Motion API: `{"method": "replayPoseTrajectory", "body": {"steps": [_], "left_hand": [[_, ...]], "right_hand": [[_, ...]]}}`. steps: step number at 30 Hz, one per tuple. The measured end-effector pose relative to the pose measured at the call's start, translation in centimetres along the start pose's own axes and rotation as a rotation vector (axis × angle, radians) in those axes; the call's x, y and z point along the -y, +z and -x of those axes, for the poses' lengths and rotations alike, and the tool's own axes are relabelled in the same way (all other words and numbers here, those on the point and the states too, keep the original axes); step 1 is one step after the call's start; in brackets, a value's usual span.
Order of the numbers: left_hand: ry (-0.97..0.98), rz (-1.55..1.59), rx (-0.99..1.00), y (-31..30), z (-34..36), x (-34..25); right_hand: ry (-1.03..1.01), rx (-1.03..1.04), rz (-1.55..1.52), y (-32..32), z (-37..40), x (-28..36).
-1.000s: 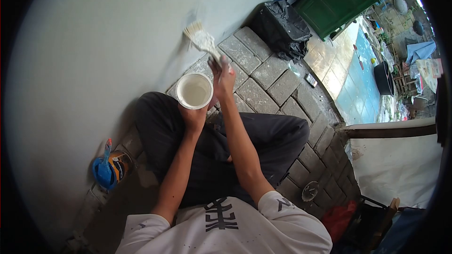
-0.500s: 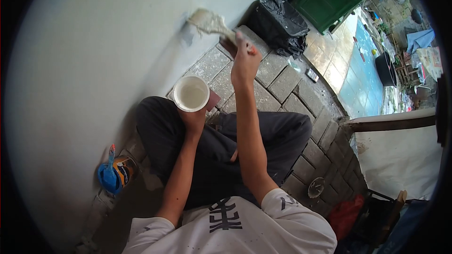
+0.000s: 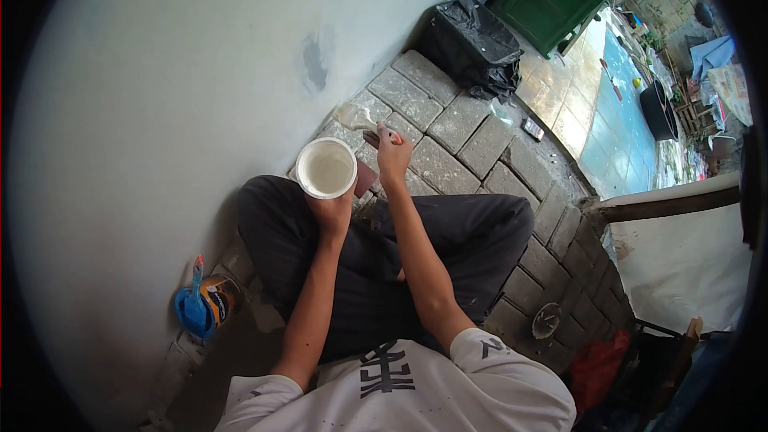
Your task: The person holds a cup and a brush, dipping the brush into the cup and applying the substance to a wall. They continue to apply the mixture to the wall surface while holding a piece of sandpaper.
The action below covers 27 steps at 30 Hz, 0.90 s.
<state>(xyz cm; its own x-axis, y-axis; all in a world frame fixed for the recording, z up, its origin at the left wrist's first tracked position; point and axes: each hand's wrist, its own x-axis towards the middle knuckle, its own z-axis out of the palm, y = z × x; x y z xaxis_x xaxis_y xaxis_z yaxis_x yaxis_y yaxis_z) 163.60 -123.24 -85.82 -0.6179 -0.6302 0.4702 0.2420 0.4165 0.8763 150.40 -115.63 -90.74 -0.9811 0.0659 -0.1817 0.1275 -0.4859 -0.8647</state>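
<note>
You sit by a white wall point(image 3: 184, 112), holding a cup point(image 3: 326, 168) and a brush point(image 3: 357, 118).
Your left hand point(image 3: 330, 212) grips the cup from below; your right hand point(image 3: 392, 157) clasps the brush just beside it, bristles over the paving stones point(image 3: 448, 124).

No legible text; black print point(image 3: 387, 368) on white shirt point(image 3: 488, 388), can label point(image 3: 216, 294) unreadable.

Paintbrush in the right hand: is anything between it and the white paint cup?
Nothing visible. The paintbrush hangs just beyond the rim of the white paint cup, with only paving stones showing between.
</note>
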Motion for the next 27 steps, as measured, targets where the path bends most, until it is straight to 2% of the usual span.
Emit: {"method": "replayPoseTrajectory", "body": {"steps": [1,2,4,6,8,9,11,13,17,18,22,24,27], "left_hand": [[0.007,-0.002,0.001,0.0,0.1,0.1],[0.001,-0.003,0.007,0.0,0.3,0.2],[0.037,-0.043,0.0,0.0,0.1,0.3],[-0.013,-0.005,-0.009,0.2,0.2,0.1],[-0.052,0.043,-0.02,0.2,0.2,0.0],[-0.071,0.055,-0.013,0.2,0.3,0.0],[-0.088,0.072,-0.015,0.3,0.2,0.1],[0.041,-0.03,-0.006,0.0,0.2,0.4],[0.001,0.0,0.004,0.0,0.1,0.1],[-0.015,0.025,0.004,0.0,0.1,0.0],[-0.001,-0.011,0.015,0.0,0.1,0.2],[-0.019,0.018,-0.004,0.3,-0.3,-0.5],[-0.02,-0.008,-0.01,-0.1,0.4,0.4]], "right_hand": [[-0.034,0.02,0.138,-0.1,-0.1,0.9],[-0.038,-0.044,0.208,2.3,2.0,6.0],[-0.08,0.095,-0.233,4.9,2.1,9.9],[-0.165,0.2,-0.281,7.3,2.8,14.4],[-0.166,0.246,-0.386,8.7,2.8,16.1],[-0.172,0.3,-0.486,9.1,2.7,16.5],[-0.166,0.302,-0.475,8.9,2.2,14.6],[-0.1,0.219,-0.381,7.4,1.6,10.3],[-0.044,0.116,-0.115,2.3,2.7,3.6],[-0.017,0.08,-0.011,2.0,2.9,3.6],[-0.027,0.111,0.038,2.4,2.2,5.9],[-0.068,0.115,-0.167,5.8,3.4,11.5],[-0.173,0.191,-0.277,9.1,5.0,17.0]]}}
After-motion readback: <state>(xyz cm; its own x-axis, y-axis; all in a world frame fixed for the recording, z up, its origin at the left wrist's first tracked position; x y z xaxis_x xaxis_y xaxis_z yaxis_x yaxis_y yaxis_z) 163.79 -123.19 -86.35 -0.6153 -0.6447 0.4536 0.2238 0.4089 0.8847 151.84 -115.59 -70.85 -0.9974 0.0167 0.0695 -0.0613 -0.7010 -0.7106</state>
